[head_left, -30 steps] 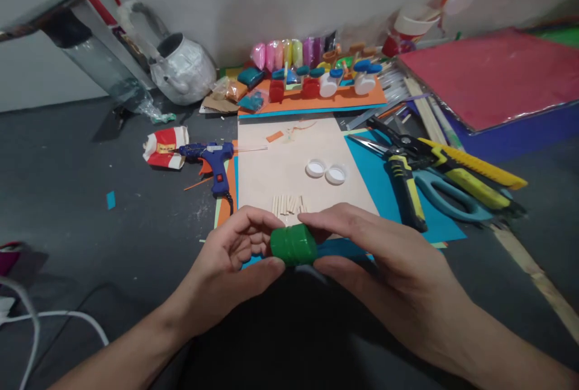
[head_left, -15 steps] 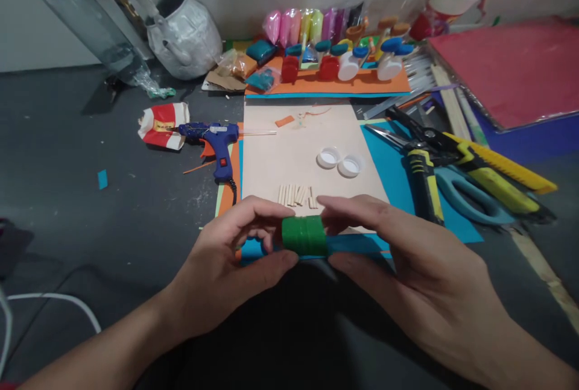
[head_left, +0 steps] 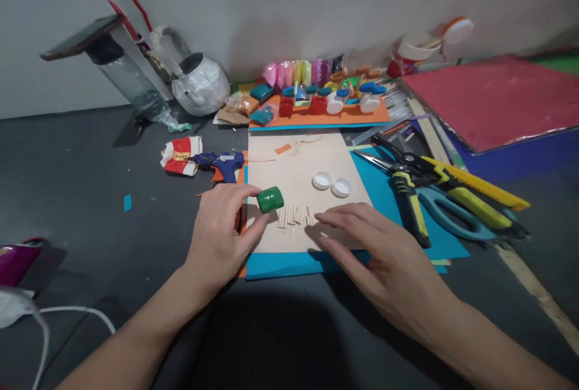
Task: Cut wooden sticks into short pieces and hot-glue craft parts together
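Observation:
A short green cylinder [head_left: 270, 199], seemingly two bottle caps joined end to end, is pinched between the thumb and fingers of my left hand [head_left: 221, 230]. It is held tilted above the left side of the cream sheet [head_left: 289, 242]. My right hand [head_left: 375, 251] has its thumb and fingers apart, with the fingertips beside the short wooden sticks [head_left: 289, 216] on the sheet. Nothing shows between those fingers. Two white caps [head_left: 322, 181] lie side by side, hollow side up, beyond my right hand.
A blue glue gun [head_left: 224, 163] rests left of the sheet, its nozzle on a red-and-white carton piece [head_left: 181, 155]. Pliers [head_left: 407, 164], blue-handled scissors [head_left: 452, 215] and a yellow cutter lie at right. Small cap models [head_left: 335, 102] and clay packets [head_left: 298, 72] line the back.
My right hand has let go of the green cylinder and moved to the wooden sticks. My left hand has carried the cylinder left and tilted it. The camera view has shifted upward.

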The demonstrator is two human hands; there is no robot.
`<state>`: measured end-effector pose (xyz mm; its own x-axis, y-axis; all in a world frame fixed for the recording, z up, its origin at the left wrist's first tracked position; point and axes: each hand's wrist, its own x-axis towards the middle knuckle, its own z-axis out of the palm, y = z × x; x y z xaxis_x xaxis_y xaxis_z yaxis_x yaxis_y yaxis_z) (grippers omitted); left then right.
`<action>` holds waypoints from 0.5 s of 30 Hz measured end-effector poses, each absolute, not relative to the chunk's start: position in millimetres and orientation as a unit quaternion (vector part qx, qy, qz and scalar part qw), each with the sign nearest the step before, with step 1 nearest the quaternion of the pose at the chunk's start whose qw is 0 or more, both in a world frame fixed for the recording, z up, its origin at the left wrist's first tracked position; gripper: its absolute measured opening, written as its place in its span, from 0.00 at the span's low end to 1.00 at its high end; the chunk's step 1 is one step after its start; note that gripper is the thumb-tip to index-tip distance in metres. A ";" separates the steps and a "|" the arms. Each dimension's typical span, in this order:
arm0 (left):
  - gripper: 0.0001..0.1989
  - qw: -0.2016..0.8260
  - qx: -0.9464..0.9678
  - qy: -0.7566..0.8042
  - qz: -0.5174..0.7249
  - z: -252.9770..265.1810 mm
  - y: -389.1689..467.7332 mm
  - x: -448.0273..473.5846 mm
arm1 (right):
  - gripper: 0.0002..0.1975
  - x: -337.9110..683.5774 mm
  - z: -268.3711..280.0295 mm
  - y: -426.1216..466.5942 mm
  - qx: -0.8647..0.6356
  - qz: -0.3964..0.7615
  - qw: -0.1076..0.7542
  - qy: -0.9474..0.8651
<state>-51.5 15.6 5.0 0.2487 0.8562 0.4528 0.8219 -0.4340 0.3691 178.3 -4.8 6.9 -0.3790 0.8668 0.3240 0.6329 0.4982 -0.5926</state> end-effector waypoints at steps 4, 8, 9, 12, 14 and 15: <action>0.12 0.011 0.784 0.544 0.299 4.5 20.6 -50.3 | 0.08 180.0 5.4 -5.1 -0.458 0.183 0.312 -0.812; 0.11 -0.001 0.797 0.529 0.292 0.5 25.6 -49.7 | 0.08 179.6 2.0 -3.9 -0.455 0.177 0.309 -0.816; 0.11 -0.004 0.799 0.528 0.287 -0.1 27.2 -49.8 | 0.08 179.2 1.6 -3.6 -0.455 0.178 0.306 -0.817; 0.11 -0.009 0.794 0.544 0.271 0.2 31.9 -50.2 | 0.08 178.6 1.4 -3.3 -0.453 0.179 0.297 -0.821; 0.10 -0.013 0.790 0.555 0.261 1.7 35.0 -50.0 | 0.08 179.0 2.0 -3.3 -0.454 0.179 0.292 -0.822; 0.10 -0.015 0.790 0.557 0.255 2.3 36.6 -49.5 | 0.08 179.4 2.3 -3.4 -0.455 0.179 0.290 -0.823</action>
